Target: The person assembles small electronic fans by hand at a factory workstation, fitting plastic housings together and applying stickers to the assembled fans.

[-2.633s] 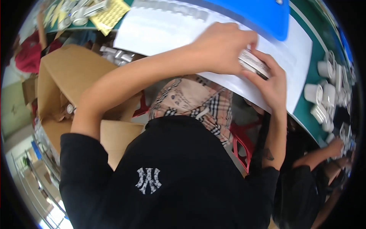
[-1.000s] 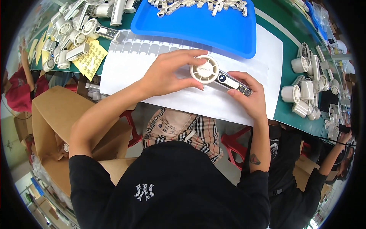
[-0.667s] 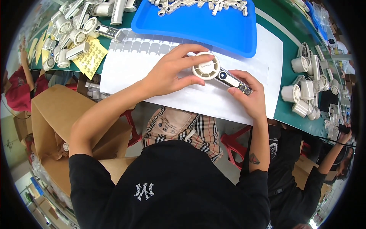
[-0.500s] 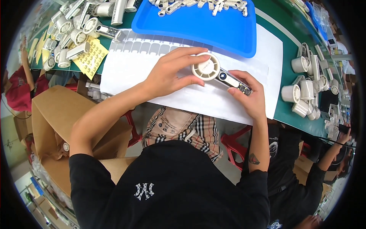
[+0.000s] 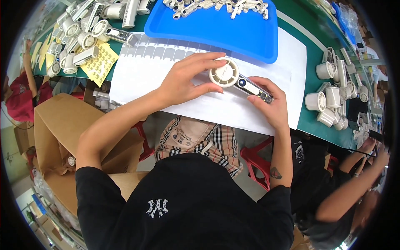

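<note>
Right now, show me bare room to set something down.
Bare: near half of the blue tray, bordered by white parts; the white sheet between yellow sheet and left hand, short of the grey shapes; the white sheet's right end, between right hand and right fans. Crowded: the left fans, the tray's far edge, mid-sheet, where both hands hold a fan.

Fan (image 5: 241,83) cream-white, with dark-and-white handle (image 5: 255,90); tray (image 5: 216,29) plain blue; table (image 5: 310,122) green; shorts (image 5: 225,146) beige, partly in dark check

I register a white letter emblem (image 5: 157,208) on the black shirt (image 5: 204,200). On the fan (image 5: 248,88): faint hub lettering (image 5: 225,73), illegible; small white dial symbol (image 5: 242,82). Plaid garment (image 5: 227,143): prints (image 5: 182,137) too small to read.
</note>
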`<move>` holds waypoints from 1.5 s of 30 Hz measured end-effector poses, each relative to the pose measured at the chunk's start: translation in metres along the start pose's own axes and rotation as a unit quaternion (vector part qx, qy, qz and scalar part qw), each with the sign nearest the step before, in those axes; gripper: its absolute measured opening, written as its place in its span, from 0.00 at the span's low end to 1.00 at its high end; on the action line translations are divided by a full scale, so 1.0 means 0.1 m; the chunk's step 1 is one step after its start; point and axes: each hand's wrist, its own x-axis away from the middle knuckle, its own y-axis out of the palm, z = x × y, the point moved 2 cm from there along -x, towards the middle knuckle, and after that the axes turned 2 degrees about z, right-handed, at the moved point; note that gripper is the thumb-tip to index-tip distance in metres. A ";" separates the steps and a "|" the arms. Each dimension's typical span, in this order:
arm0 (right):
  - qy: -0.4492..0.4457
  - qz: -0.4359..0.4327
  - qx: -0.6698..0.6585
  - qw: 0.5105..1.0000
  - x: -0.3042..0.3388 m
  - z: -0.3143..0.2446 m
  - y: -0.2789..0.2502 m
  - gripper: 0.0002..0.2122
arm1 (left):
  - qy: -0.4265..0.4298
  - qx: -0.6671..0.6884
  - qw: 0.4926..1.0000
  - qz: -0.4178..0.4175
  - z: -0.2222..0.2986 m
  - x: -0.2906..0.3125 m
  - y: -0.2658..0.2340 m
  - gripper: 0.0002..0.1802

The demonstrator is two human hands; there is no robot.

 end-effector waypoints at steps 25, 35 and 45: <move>-0.167 -0.010 0.425 0.890 0.23 -0.23 0.74 0.21 | 0.047 0.115 0.984 0.128 0.31 -0.59 -0.58 0.19; -0.123 0.093 0.304 0.940 -0.39 -0.21 0.64 0.11 | 0.032 0.096 0.990 0.103 0.35 -0.55 -0.42 0.15; -0.154 0.104 0.400 0.897 -0.61 -0.07 0.72 0.07 | -0.015 0.101 0.992 0.068 0.35 -0.45 -0.29 0.11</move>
